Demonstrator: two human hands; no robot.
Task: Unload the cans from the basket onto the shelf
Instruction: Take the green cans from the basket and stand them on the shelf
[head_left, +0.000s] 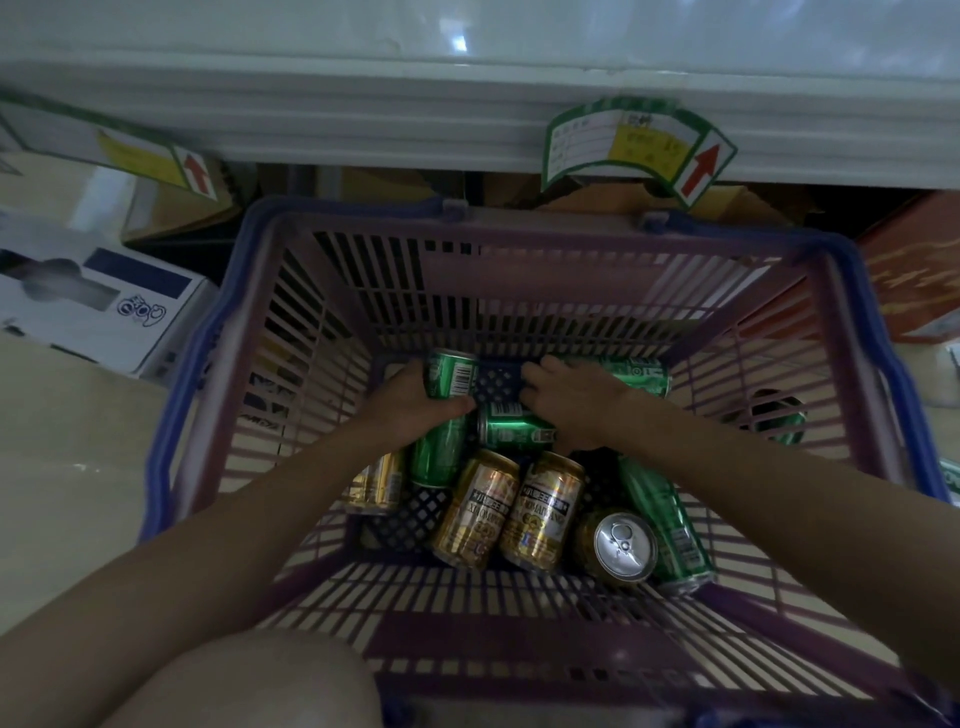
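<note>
Green and gold cans lie loose on the floor of the basket (852, 312), which sits just below the white shelf (467, 119). My left hand (415, 402) is closed around an upright green can (451, 373) at the far end. My right hand (571, 400) lies over another green can (641, 375) on its side; I cannot tell whether it grips it. Two gold cans (511, 509) lie side by side nearer me. A price tag (631, 148) hangs from the shelf edge.

basket (519, 291): slatted purple plastic, blue plastic rim, matt
green cans (511, 426): glossy metal, printed
gold cans (543, 512): shiny metal, printed labels
can top (623, 543): bare silvery metal, smooth
shelf (415, 130): smooth pale edge
tag (631, 148): paper
box (98, 306): printed cardboard
</note>
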